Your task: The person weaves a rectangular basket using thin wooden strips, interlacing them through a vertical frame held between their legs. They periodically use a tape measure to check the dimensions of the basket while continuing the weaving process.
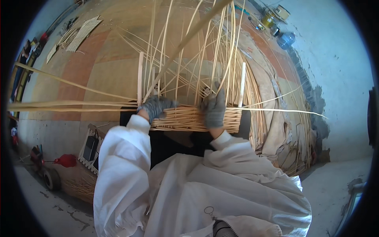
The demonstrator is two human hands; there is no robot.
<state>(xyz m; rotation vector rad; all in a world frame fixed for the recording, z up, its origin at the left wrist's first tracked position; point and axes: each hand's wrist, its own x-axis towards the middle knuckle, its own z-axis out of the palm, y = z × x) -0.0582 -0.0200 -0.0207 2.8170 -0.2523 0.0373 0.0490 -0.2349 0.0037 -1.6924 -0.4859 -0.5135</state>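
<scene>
A partly woven wicker panel (197, 120) lies across my lap on a dark surface, with long pale rods rising from it and others sticking out sideways. Two flat pale stakes (241, 83) stand at its ends. My left hand (157, 107), in a grey knitted glove, is closed on the reeds at the panel's left upper edge. My right hand (213, 108), also gloved and slightly blurred, grips a rod (227, 71) at the right upper edge, fingers wrapped upward along it. A thicker diagonal rod (193, 31) crosses above the panel.
Bundled reeds (252, 114) and beige cloth (272, 130) lie to the right, near a wall (339, 118) with a water jug (286, 39) and containers. Woven mats (83, 33) lie back left. A black device (90, 146), red object (65, 160) and wheeled tool (51, 179) are at lower left.
</scene>
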